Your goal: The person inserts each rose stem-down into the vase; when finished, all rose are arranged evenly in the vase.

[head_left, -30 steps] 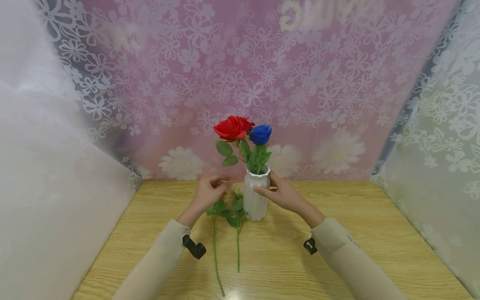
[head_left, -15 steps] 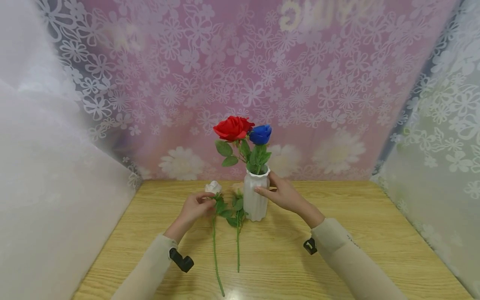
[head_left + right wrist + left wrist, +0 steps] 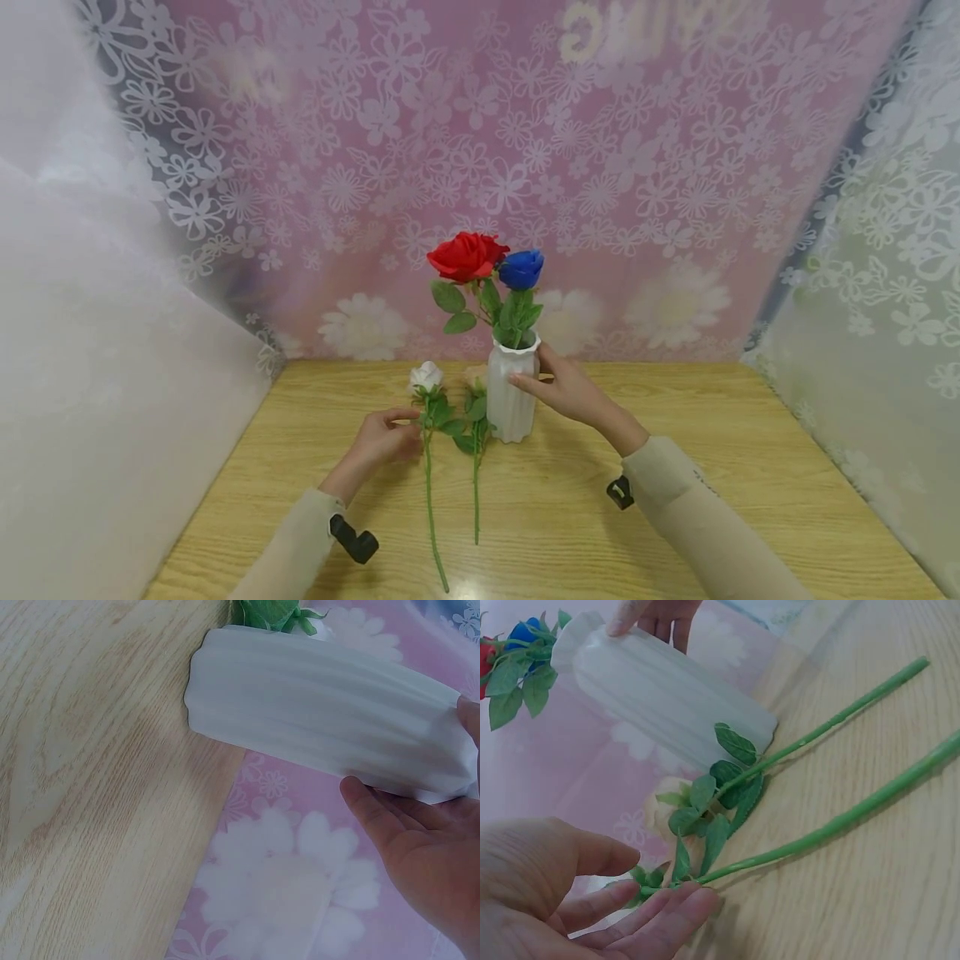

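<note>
In the head view a white fluted vase [image 3: 512, 396] stands upright, holding a red rose [image 3: 467, 256] and a blue rose [image 3: 521, 269]. My right hand [image 3: 573, 392] grips the vase near its neck, thumb across the front and fingers behind. A white rose [image 3: 426, 377] lies on the table, stem toward me. My left hand [image 3: 386, 437] is beside its upper stem; in the left wrist view the thumb stands apart from the fingers [image 3: 679, 919], whose tips overlap the stem. Between it and the vase lies a cream rose [image 3: 667, 806], bloom partly hidden by leaves in the head view.
The wooden table [image 3: 675, 475] ends at a pink floral backdrop [image 3: 600, 167]. Pale sheeting [image 3: 97, 375] walls the left side, and a flower-patterned sheet [image 3: 885, 350] the right. The two loose stems run side by side toward the near edge.
My left hand has drawn back left and toward me from above the white rose, uncovering its bloom. My right hand and the vase have stayed in place.
</note>
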`<action>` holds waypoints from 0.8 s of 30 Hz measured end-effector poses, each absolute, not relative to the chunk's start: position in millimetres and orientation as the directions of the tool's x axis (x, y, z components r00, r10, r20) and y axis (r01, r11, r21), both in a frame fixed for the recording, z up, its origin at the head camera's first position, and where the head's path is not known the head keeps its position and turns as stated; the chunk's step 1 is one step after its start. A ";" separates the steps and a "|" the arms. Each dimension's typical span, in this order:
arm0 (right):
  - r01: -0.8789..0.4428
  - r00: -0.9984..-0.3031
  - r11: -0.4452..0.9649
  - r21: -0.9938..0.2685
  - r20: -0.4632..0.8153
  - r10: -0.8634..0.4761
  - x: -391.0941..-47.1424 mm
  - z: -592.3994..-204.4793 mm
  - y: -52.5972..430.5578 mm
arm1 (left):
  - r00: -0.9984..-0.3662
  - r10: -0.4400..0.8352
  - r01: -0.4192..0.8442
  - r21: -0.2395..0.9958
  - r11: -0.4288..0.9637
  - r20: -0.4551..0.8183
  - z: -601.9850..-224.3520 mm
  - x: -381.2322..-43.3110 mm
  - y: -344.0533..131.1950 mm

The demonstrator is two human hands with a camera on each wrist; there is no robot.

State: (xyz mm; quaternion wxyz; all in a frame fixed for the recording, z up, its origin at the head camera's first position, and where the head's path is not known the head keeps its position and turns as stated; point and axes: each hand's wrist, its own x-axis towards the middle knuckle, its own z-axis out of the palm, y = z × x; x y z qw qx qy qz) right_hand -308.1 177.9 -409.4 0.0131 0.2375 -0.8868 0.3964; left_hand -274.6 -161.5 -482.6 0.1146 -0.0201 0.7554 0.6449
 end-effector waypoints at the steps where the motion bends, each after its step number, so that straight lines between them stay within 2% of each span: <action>1: -0.429 -0.888 0.574 -0.698 0.211 -0.408 -308.0 -409.1 178.0 | -0.970 0.124 -0.188 0.969 0.162 -0.209 -483.7 -274.2 -161.7; 6: -0.417 -0.895 0.581 -0.699 0.202 -0.398 -308.4 -409.2 177.4 | -0.963 0.144 -0.206 0.966 0.157 -0.228 -489.1 -272.2 -160.9; 15: -0.414 -0.895 0.579 -0.703 0.197 -0.400 -307.4 -408.3 176.3 | -0.978 0.085 -0.169 0.962 0.215 -0.191 -501.0 -276.3 -152.1; 24: -0.427 -0.891 0.585 -0.689 0.209 -0.403 -307.6 -408.7 176.1 | -0.982 0.078 -0.146 0.952 0.270 -0.173 -506.4 -280.5 -146.4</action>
